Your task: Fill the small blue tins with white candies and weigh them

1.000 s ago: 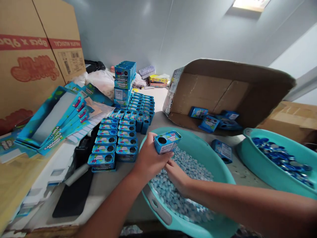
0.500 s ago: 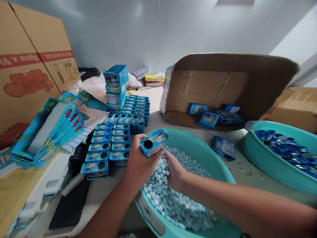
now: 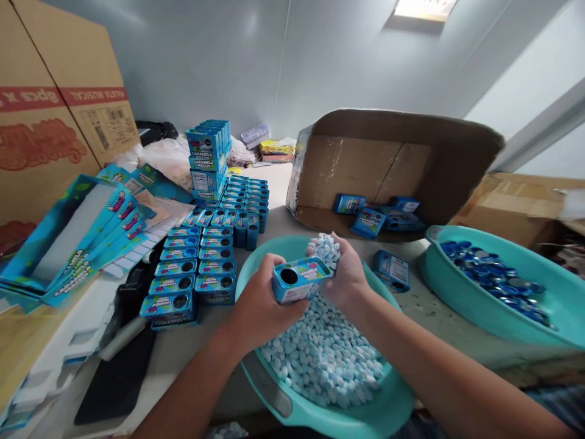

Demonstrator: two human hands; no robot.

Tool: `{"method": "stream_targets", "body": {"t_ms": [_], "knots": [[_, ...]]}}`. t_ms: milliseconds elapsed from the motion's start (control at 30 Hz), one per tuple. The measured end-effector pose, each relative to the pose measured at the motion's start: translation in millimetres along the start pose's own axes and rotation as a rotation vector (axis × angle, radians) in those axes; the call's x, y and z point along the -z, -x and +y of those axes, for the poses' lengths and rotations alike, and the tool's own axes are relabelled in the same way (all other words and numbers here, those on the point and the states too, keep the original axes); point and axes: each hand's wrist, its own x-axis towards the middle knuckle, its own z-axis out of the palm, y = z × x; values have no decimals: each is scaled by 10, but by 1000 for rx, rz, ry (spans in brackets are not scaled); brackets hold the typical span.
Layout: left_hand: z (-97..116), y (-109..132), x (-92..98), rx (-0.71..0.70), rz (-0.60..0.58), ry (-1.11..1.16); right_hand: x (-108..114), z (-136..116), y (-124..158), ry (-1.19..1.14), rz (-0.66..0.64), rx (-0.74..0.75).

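My left hand (image 3: 261,306) grips a small blue candy tin (image 3: 299,280) with a round hole in its top, held over a teal basin (image 3: 393,399) full of pale blue candies (image 3: 324,360). My right hand (image 3: 345,277) is raised just behind the tin, cupped shut around a heap of those candies (image 3: 326,247). Rows of the same blue tins (image 3: 201,265) lie on the table to the left of the basin.
A tipped cardboard box (image 3: 388,164) with a few tins inside lies behind the basin. A second teal basin (image 3: 548,329) of blue lids (image 3: 493,277) stands at the right. One loose tin (image 3: 390,269) lies between them. Flat blue cartons (image 3: 77,238) and big cardboard boxes (image 3: 55,110) fill the left.
My right hand has come up out of the candy pile with a handful and now sits beside the tin. The left hand still holds the tin, a little lower.
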Motion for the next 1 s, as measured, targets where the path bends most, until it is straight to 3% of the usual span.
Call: {"method": "stream_targets", "body": {"t_ms": [167,400,633,833,1000], "knots": [[53,-15,40,4,-183,-177,-181,-208,137,-134,34,22],[68,-12,18,47,-74,-227,-486,-148,284,-29,-101,47],[-35,-16,-24,14,-5,-242,-463,12,337,111,-121,59],[-25,-33,-23,37,-67,-319,-435,53,350,132,-87,86],[-8,-25,-15,29,-106,-382,-432,66,373,226,-165,130]]}}
